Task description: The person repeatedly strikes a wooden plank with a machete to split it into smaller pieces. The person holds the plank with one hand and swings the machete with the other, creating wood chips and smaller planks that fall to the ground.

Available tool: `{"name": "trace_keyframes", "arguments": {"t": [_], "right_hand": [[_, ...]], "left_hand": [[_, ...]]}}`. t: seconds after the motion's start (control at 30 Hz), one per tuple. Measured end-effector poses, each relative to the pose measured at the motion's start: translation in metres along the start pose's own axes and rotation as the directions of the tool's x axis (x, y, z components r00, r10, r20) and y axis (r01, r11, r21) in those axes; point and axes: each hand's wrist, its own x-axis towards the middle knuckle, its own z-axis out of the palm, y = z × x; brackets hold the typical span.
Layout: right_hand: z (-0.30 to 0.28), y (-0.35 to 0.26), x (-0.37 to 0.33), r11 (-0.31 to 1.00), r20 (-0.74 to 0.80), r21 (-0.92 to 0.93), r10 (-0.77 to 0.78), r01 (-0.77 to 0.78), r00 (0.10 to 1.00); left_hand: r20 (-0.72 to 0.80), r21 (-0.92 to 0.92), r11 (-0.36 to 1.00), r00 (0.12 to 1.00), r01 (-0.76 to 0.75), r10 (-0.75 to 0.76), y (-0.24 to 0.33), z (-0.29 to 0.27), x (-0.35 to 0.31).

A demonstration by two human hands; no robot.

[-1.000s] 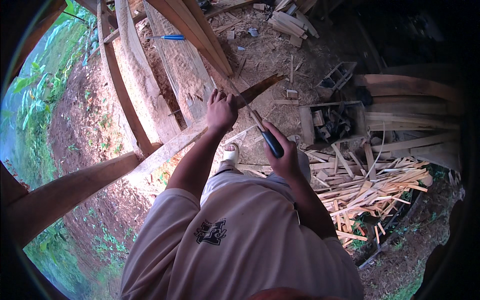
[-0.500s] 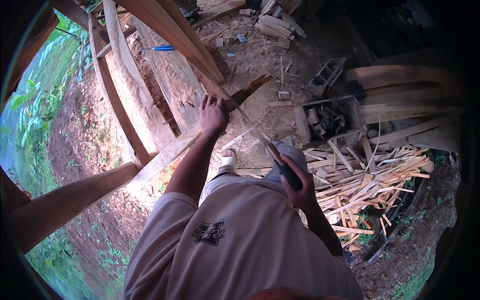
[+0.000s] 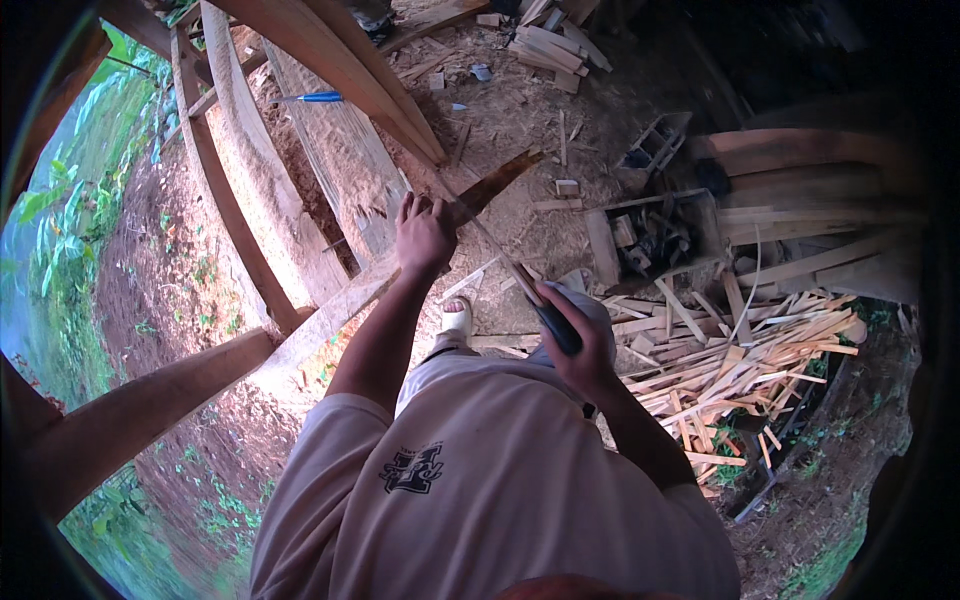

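My right hand [image 3: 588,350] is wrapped round the black handle of a handsaw [image 3: 492,240]. The narrow blade slants up and left from the handle and lies across a wooden plank [image 3: 330,325], just right of my left hand. My left hand [image 3: 426,236] is closed over the plank's upper part, its fingers curled over the far edge. Past the blade, the plank's end is darker brown and juts up to the right. How deep the blade sits in the wood cannot be made out.
Long beams [image 3: 345,70] stand at the upper left, near a blue-handled tool [image 3: 320,97] on a sawdust-covered board. A wooden box of dark items [image 3: 655,245] sits to the right. Below it lies a heap of wood offcuts [image 3: 740,380]. My sandalled foot [image 3: 456,316] is below the plank.
My right hand and the saw have moved up and left, sliding the blade farther across the plank. My left hand keeps its hold in nearly the same place.
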Motion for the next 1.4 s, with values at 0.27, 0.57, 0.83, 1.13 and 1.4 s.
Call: {"name": "trace_keyframes", "arguments": {"t": [0.27,0.57,0.83,1.13,1.4], "right_hand": [[0.046,0.026,0.023,0.987,0.03,0.14,0.07,-0.073,0.997],[-0.03,-0.009,-0.075,0.987,0.006,0.06,0.151,-0.151,0.989],[-0.046,-0.037,-0.064,0.981,0.076,0.027,0.189,-0.191,0.979],[0.048,0.022,0.052,0.985,0.087,0.111,0.121,-0.13,0.989],[0.009,0.01,-0.011,0.99,-0.003,0.128,0.063,-0.063,0.998]], "left_hand": [[-0.043,-0.032,0.999,0.999,0.012,-0.013,-0.001,0.005,0.002],[-0.112,-0.001,1.0,0.994,-0.003,0.002,-0.008,0.021,0.005],[-0.048,-0.016,1.0,0.999,-0.015,0.014,-0.001,0.004,0.002],[-0.063,0.01,0.999,0.997,-0.033,0.034,0.0,0.003,0.002],[-0.025,-0.003,1.0,1.0,0.016,-0.016,-0.003,0.008,0.005]]}}
